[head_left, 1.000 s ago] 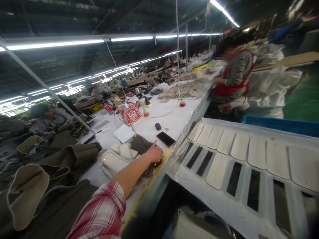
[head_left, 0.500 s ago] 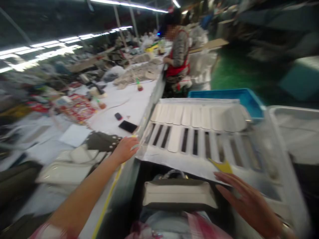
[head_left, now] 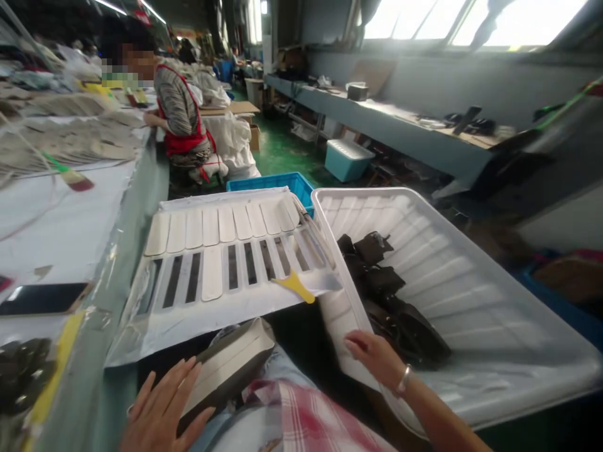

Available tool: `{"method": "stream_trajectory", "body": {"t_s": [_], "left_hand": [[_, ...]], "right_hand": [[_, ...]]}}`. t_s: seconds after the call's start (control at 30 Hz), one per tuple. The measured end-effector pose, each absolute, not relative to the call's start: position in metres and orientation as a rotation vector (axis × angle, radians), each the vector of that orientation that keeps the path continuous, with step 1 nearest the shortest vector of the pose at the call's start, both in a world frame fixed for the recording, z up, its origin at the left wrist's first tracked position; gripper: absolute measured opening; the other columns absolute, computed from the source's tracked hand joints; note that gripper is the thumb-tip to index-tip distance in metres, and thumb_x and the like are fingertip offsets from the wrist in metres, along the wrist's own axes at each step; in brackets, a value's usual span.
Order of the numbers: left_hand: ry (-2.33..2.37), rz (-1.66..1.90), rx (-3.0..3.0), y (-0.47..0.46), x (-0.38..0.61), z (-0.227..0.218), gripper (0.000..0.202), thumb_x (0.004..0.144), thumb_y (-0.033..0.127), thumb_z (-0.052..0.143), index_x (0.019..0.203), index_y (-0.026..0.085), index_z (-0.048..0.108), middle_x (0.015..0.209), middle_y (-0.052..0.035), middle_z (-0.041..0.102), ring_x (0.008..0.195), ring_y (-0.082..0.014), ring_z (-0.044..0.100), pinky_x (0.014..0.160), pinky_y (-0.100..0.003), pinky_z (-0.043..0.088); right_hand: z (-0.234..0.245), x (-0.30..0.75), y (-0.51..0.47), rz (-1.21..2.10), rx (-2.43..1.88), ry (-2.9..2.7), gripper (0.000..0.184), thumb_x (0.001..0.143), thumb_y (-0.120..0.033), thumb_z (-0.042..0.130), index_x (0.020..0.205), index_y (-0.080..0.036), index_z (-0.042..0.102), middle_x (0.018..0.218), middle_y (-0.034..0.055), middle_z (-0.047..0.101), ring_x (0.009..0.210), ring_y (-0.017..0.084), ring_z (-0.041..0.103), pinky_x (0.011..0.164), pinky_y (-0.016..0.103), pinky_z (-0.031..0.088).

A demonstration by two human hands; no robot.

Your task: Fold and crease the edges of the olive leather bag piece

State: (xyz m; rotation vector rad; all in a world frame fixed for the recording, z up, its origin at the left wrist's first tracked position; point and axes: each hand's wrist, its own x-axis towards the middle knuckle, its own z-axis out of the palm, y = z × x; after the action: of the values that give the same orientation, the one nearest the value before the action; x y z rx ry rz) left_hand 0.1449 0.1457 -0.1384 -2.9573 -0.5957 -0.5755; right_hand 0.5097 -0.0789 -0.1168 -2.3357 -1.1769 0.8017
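Steadying the beige-and-dark bag (head_left: 235,364), partly covered by the open, spread left hand (head_left: 164,402), seems to call for light, flat fingers, with the right hand (head_left: 377,358), curled beside the white tub (head_left: 490,320), its grip impossible to tell, supporting the bag's far end.

The rack (head_left: 198,331) stood between table (head_left: 70,220) and tub (head_left: 475,314).
A tool (head_left: 298,287) (tub side) lay on the rack, a bag (head_left: 228,364) before it.
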Motion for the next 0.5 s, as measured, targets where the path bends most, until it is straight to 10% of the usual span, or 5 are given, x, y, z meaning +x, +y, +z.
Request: {"method": "stream_trajectory", "body": {"t_s": [0.23,0.5], "left_hand": [[-0.742,-0.446,-2.947,0.13,0.158,-0.121,0.059,0.081,0.044,0.056,0.131,0.016,0.04,0.13,-0.0114,0.049,0.121,-0.0257,0.044,0.109,-0.045,0.022],[-1.265,-0.212,-3.084,0.14,0.154,-0.107,0.071,0.081,0.047,0.054,0.138,0.017,0.024,0.138,-0.0132,0.04,0.126,-0.0252,0.039,0.106,-0.045,0.03]], "right_hand": [[-0.185,0.528,0.04,0.633,-2.699,-1.428,0.063,0.075,-0.023,0.066,0.131,-0.015,0.038,0.133,0.0132,0.04,0.119,0.027,0.04,0.094,0.037,0.038],[-0.234,0.547,0.131,0.926,-2.935,-1.428,0.029,0.087,-0.029,0.054,0.113,-0.014,0.053,0.114,0.0088,0.054,0.1,0.021,0.054,0.084,0.042,0.047]]}}
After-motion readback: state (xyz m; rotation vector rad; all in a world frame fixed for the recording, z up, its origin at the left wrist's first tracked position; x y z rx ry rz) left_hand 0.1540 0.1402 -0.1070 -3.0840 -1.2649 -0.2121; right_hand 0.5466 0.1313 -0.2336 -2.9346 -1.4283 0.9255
